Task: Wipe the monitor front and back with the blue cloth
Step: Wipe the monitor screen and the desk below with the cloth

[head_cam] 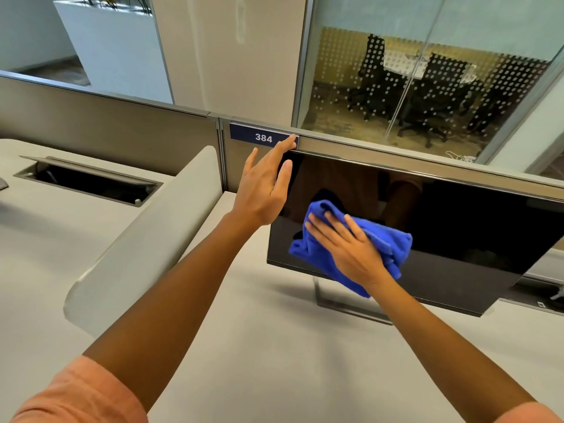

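Note:
A dark, switched-off monitor point(457, 227) stands on a thin metal stand on the grey desk, its screen facing me. The crumpled blue cloth point(381, 239) lies against the left part of the screen. My right hand point(345, 248) presses it flat onto the glass with straight, spread fingers. My left hand point(262, 184) is raised at the monitor's top left corner, fingers straight, thumb over the screen edge and fingertips reaching the top of the frame. The monitor's back is hidden.
A grey partition point(106, 123) with a blue label "384" point(259, 136) runs behind the monitor. A curved divider point(146, 233) separates this desk point(274, 361) from the left one, which has an open cable hatch point(88, 181). Glass walls and office chairs lie beyond.

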`<state>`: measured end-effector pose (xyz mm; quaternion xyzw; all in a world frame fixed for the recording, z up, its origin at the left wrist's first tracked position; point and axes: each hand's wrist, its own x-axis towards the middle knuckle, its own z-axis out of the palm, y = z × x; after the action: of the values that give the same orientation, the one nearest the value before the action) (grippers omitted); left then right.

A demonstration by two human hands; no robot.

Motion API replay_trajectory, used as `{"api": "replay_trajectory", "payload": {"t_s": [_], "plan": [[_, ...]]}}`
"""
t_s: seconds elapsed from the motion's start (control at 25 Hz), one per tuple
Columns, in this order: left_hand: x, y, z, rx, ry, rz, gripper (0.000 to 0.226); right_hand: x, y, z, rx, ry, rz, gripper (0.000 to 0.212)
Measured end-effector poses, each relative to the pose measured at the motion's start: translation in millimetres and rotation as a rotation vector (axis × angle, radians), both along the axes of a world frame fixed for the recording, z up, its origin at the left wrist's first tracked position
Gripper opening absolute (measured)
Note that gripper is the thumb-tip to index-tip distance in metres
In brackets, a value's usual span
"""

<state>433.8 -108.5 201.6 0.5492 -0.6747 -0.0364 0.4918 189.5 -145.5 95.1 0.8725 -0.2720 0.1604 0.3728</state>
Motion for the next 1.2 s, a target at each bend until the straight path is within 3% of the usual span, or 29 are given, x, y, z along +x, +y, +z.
{"api": "replay_trajectory", "payload": {"t_s": [0.16, 0.24, 0.4, 0.6, 0.68, 0.76, 0.92, 1.04, 1.2], "plan": [[-6, 0, -4, -0.006, -0.004, 0.014, 0.047, 20, -17, 46, 0.007, -0.322, -0.055, 0.061], [-9, 1, -6, -0.014, -0.017, 0.027, 0.049, 37, -16, 47, 0.015, -0.381, -0.044, 0.062], [-11, 0, -7, -0.022, -0.083, 0.081, 0.051, 55, -6, 2, 0.008, -0.176, 0.082, 0.059], [-10, 2, -5, -0.033, -0.113, 0.109, 0.052, 2, 1, -39, -0.041, 0.111, 0.072, 0.068], [-11, 3, -6, -0.059, -0.102, 0.095, 0.051, -24, -2, -31, -0.059, 0.047, 0.015, 0.071], [-12, 1, -6, -0.073, -0.080, 0.083, 0.051, -36, -10, -8, -0.073, -0.134, -0.040, 0.067], [-17, -1, -8, -0.067, -0.080, 0.108, 0.052, -16, -24, 30, 0.005, -0.401, -0.025, 0.062], [-18, -1, -10, -0.080, -0.084, 0.104, 0.052, 18, -19, 25, 0.009, -0.417, -0.017, 0.059], [-18, -1, -13, -0.085, -0.089, 0.091, 0.053, 63, -6, -8, 0.108, -0.250, 0.097, 0.062]]}}
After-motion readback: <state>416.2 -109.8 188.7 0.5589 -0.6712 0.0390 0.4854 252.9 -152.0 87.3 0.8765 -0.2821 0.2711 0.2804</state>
